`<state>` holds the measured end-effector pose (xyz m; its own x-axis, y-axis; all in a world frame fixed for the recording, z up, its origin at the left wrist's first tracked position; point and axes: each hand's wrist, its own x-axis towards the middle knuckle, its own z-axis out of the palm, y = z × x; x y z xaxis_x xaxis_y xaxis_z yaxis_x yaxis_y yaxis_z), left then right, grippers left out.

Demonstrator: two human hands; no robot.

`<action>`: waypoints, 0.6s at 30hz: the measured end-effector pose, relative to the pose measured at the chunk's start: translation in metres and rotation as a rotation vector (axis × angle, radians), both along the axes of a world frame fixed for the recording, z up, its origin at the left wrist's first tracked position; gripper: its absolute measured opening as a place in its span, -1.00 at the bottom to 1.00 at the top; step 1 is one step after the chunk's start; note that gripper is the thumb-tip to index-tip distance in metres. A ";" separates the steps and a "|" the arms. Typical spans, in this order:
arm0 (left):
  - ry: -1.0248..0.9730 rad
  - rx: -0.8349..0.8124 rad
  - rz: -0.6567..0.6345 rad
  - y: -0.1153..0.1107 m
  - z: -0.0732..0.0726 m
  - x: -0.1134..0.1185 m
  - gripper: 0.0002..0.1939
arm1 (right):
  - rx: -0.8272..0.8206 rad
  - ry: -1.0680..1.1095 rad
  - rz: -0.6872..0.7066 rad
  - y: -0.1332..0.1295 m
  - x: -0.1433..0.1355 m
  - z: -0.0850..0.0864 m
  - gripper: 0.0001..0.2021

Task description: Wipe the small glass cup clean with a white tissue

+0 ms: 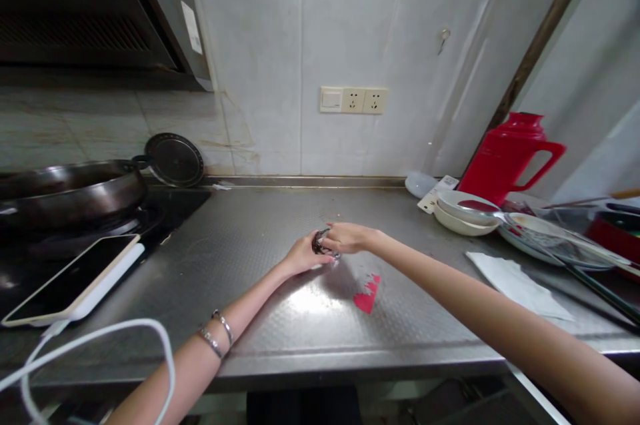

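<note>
Both hands meet above the middle of the steel countertop (240, 238). My left hand (301, 255) curls around a small dark, shiny round thing (319, 242) with a silvery or clear lower edge. From the other side, my right hand (347, 238) closes its fingers over the top of the same thing. Fingers cover most of it, so its exact kind cannot be made out. Just in front of the right hand lies a flat red piece with a jagged edge (367, 294), apart from both hands. Two bracelets circle my left wrist.
A pan (75, 192) sits on the black stove at left, with a phone (70, 278) and white cable near it. Right: a red thermos jug (510, 158), stacked bowls (465, 212), plates with utensils and a white napkin (517, 285). Wall sockets (353, 100) are behind.
</note>
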<state>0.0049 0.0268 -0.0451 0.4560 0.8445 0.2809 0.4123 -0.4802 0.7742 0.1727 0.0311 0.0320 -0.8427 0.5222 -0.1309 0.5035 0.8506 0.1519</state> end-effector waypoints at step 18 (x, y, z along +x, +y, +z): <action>-0.012 -0.032 0.040 -0.005 0.005 0.008 -0.34 | -0.093 0.040 -0.090 -0.004 -0.002 0.003 -0.59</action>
<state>0.0125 0.0221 -0.0403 0.4185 0.8706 0.2587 0.4212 -0.4384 0.7940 0.1709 0.0275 0.0345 -0.7987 0.5829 -0.1496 0.5822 0.8113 0.0533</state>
